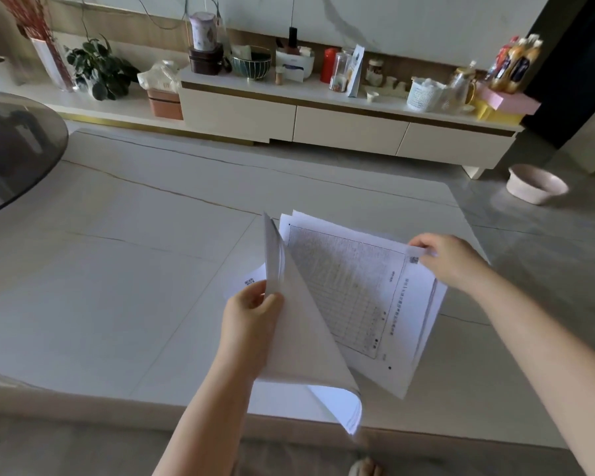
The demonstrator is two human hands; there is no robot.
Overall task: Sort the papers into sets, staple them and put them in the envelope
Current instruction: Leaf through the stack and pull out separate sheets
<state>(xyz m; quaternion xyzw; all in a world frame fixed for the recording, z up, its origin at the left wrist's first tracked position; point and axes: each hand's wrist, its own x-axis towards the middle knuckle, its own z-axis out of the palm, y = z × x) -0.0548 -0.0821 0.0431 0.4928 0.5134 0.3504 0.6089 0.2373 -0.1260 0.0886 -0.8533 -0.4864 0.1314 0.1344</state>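
A stack of white printed papers (364,297) is held above the pale marble table (117,269), its top sheet showing a grid form. My left hand (251,321) grips a bundle of sheets (299,341) that is folded back and curls down towards the table's near edge. At the stack's far right corner my right hand (450,259) pinches the top sheets. Behind my left hand, a sheet with a QR code (246,281) peeks out. No stapler or envelope is in view.
A dark round glass table (11,149) overlaps the marble table at the far left. Beyond stands a long low cabinet (323,121) crowded with jars, bowls, bottles and a plant. A pink basin (534,183) sits on the floor at right. My foot (366,468) shows below.
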